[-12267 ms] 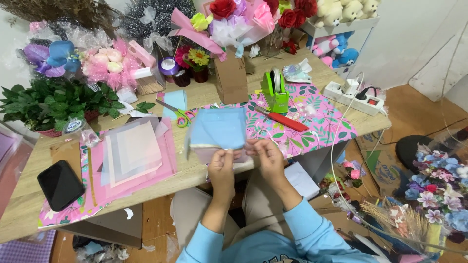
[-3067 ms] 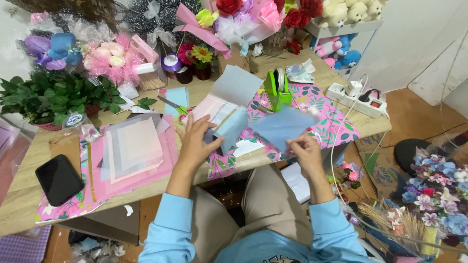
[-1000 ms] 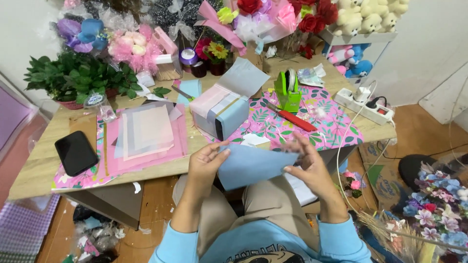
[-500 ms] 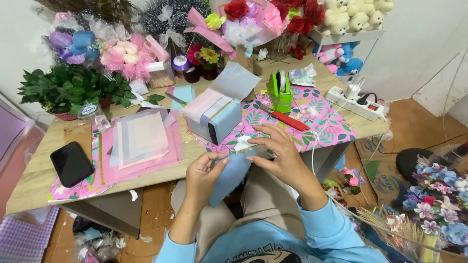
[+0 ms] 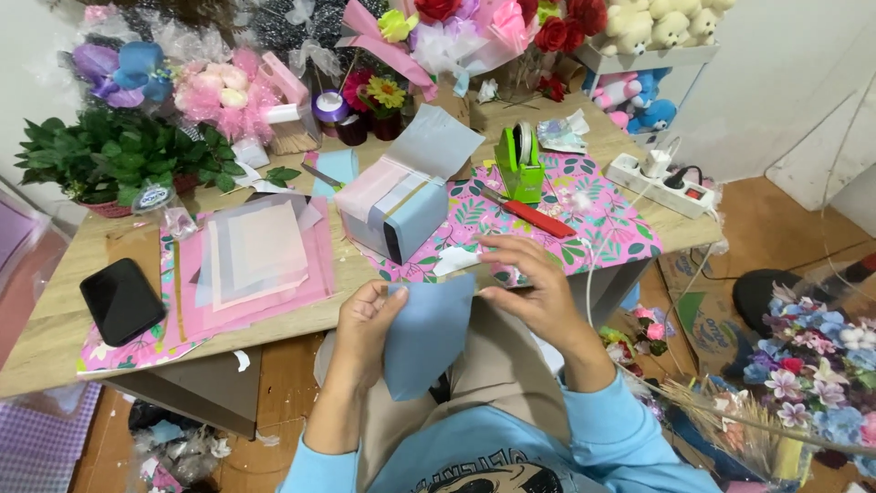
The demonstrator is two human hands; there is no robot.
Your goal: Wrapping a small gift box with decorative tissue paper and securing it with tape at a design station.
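The folded light-blue paper sheet hangs over the lap at the table's near edge, between both hands. The left hand pinches its left edge, fingers curled. The right hand grips its upper right corner, palm down.

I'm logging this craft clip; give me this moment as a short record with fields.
Left hand: pinches the left edge of a light blue paper sheet
Right hand: at the sheet's upper right edge
Sheet position: over the lap, below the wooden table's edge
On table: pink-and-blue wrapped box, green tape dispenser, red-handled cutter, black phone
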